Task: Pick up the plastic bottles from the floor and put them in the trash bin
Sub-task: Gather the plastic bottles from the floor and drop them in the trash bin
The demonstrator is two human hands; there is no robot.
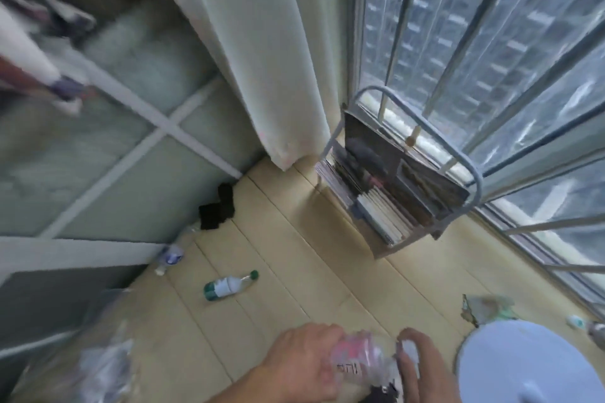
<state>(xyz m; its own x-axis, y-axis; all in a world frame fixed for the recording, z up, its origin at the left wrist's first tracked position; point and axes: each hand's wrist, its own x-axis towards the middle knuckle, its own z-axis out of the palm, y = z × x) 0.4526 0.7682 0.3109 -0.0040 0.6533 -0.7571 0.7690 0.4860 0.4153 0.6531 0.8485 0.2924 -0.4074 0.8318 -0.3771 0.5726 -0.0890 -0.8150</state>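
Note:
A crumpled clear plastic bottle [360,357] with a pink label and white cap is held at the bottom of the view. My left hand [302,365] grips its body, and my right hand [415,370] has its fingers at the cap end. On the pale wood floor lies a clear bottle with a green cap [229,285]. Farther left, a bottle with a blue label [170,255] rests against the base of the wardrobe frame. A small teal-capped bottle [577,321] lies at the right edge. A white round top [510,366] stands at lower right; whether it is the bin is unclear.
A metal rack of magazines [393,203] stands by the barred window [491,59]. Black socks [217,209] lie near the curtain [262,59]. Crumpled wrapping [484,307] sits behind the white round top. A blurred clear plastic bag [98,366] is at lower left.

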